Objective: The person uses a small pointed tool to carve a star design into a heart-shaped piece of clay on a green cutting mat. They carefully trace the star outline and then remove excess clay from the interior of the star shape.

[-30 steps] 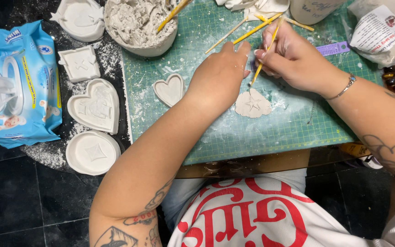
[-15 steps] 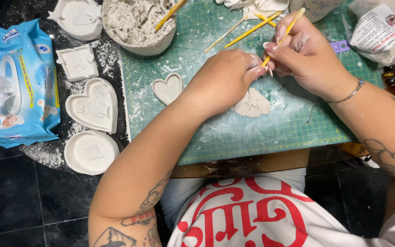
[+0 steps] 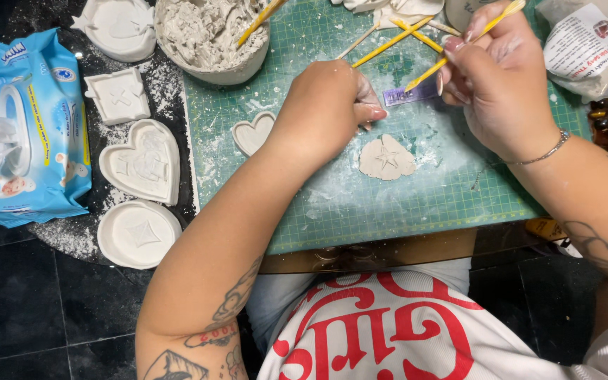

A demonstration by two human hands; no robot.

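Note:
A flat, roughly round clay piece with a star pressed into it lies on the green cutting mat. My left hand is curled just left of and above it, fingertips near its upper edge, holding nothing I can see. My right hand is raised above the mat, pinching a thin yellow modelling stick that slants up to the right. A small clay heart sits on the mat left of my left hand.
A bowl of grey clay with a yellow tool stands at the back. White plaster moulds lie on the dusty dark floor to the left, beside a blue wipes pack. More yellow sticks and a plastic bag lie at the back right.
My right hand has lifted the yellow stick off the clay piece and moved up and right. My left hand slid left, uncovering the star-marked clay.

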